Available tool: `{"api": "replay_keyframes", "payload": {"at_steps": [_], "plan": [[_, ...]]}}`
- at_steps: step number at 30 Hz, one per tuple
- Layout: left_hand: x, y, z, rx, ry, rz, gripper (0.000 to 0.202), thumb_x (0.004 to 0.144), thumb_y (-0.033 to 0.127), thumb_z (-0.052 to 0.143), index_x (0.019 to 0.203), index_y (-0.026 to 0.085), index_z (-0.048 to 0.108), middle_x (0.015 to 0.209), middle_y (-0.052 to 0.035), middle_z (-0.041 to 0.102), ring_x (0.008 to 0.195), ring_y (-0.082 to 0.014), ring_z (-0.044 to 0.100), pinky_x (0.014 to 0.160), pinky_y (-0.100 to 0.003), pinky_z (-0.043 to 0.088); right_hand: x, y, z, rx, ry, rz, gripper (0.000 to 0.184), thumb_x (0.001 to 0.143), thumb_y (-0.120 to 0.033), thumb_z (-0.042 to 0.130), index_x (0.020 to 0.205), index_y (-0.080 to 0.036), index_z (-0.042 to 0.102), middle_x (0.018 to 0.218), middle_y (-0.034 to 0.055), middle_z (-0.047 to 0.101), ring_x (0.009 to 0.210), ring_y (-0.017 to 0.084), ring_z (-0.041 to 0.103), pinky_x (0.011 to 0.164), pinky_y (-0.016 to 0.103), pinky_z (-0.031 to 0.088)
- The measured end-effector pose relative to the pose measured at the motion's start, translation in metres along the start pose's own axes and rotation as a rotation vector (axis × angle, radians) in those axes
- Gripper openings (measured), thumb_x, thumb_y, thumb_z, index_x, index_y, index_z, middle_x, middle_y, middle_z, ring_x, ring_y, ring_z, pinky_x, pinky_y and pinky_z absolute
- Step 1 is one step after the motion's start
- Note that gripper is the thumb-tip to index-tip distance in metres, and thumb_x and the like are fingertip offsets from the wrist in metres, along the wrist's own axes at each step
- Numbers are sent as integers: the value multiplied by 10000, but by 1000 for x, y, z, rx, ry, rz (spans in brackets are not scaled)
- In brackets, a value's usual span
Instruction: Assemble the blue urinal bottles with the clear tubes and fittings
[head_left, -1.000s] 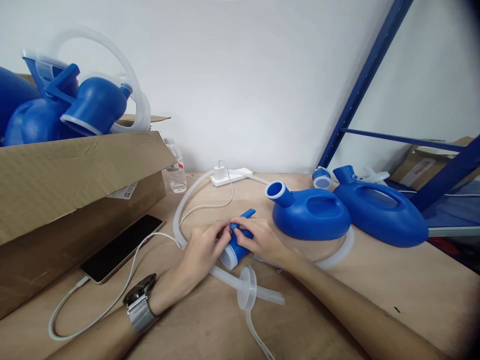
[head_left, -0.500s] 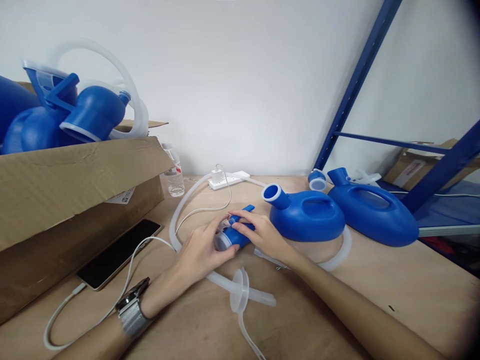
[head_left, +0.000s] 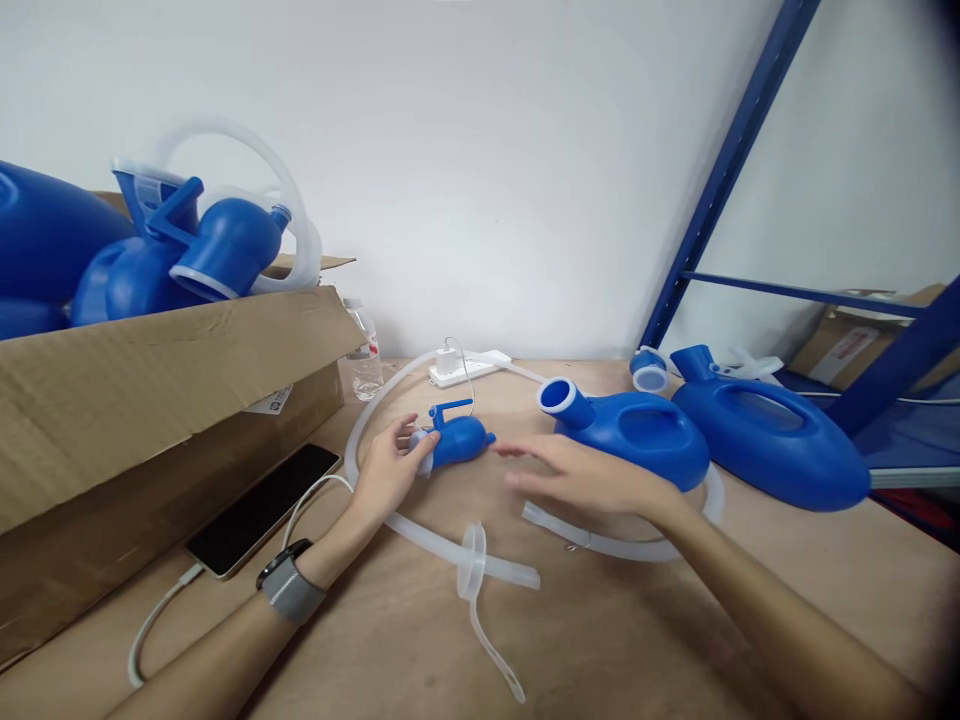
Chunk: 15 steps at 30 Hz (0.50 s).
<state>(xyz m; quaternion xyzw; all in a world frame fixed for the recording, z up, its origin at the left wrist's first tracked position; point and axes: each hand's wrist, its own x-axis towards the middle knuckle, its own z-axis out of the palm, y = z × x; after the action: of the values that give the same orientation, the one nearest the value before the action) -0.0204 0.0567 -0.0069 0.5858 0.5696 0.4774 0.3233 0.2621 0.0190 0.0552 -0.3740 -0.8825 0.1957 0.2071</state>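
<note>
My left hand (head_left: 388,468) grips the pale-rimmed end of a small blue urinal head (head_left: 460,441), which lies on its side on the table with a handle-like blue arm sticking up. My right hand (head_left: 589,475) hovers to its right, fingers stretched out and holding nothing. In front of that hand stands a blue urinal bottle (head_left: 651,428) with a wide white-rimmed neck. A translucent hose (head_left: 431,545) curves around the work area. Near its end a clear round cap (head_left: 471,565) with a strap is threaded on it.
At left a cardboard box (head_left: 180,350) overflows with blue urinal parts. Beside it are a phone (head_left: 262,510) on a cable and a water bottle (head_left: 366,355). Behind lies a power strip (head_left: 471,370). A second blue bottle (head_left: 780,435) and a blue rack (head_left: 720,190) are at right.
My right hand has let go of the urinal head and moved right, opening out. The urinal head has shifted slightly left in my left hand, its arm now pointing up. The camera view has shifted.
</note>
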Motion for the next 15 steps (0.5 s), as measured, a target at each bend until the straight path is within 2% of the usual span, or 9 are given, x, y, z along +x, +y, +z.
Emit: {"api": "replay_keyframes", "payload": {"at_steps": [1, 3, 6, 11, 15], "plan": [[0, 0, 0, 5, -2, -16, 677, 840, 508, 749, 1373, 112, 620, 1240, -186, 748, 1119, -305, 737, 978, -432, 575, -8, 2, -4, -33, -80, -19, 503, 966, -464, 700, 1446, -320, 651, 1381, 47, 722, 1200, 261, 727, 983, 364, 611], [-1, 1, 2, 23, 1, -30, 703, 885, 501, 704, 1449, 108, 557, 1293, -199, 726, 1158, -302, 724, 990, -422, 564, -24, 8, -8, -111, -157, -40, 666, 850, -464, 832, 1473, -339, 632, 1375, 51, 726, 1195, 283, 731, 923, 326, 628], [-1, 0, 4, 52, 13, -14, 708, 926, 519, 649, 1491, 115, 512, 1382, -218, 680, 1209, -306, 703, 1010, -418, 546, -39, 18, -5, -203, -205, -5, 790, 746, -418, 914, 1478, -353, 625, 1406, 74, 703, 1301, 334, 665, 977, 372, 607], [2, -8, 6, 107, 51, 33, 635, 919, 517, 647, 1423, 137, 577, 1491, -215, 605, 1309, -330, 646, 1075, -433, 506, -33, 23, 1, -164, -244, 64, 605, 886, -301, 762, 1475, -297, 625, 1418, 92, 682, 1284, 305, 663, 1059, 430, 555], [3, -10, 5, 152, 23, 16, 633, 936, 549, 591, 1389, 108, 612, 1505, -225, 590, 1391, -369, 581, 1179, -496, 416, -22, 23, 12, -185, -208, 61, 507, 1005, -390, 619, 1489, -241, 602, 1415, 105, 687, 1253, 294, 678, 1065, 436, 544]]}}
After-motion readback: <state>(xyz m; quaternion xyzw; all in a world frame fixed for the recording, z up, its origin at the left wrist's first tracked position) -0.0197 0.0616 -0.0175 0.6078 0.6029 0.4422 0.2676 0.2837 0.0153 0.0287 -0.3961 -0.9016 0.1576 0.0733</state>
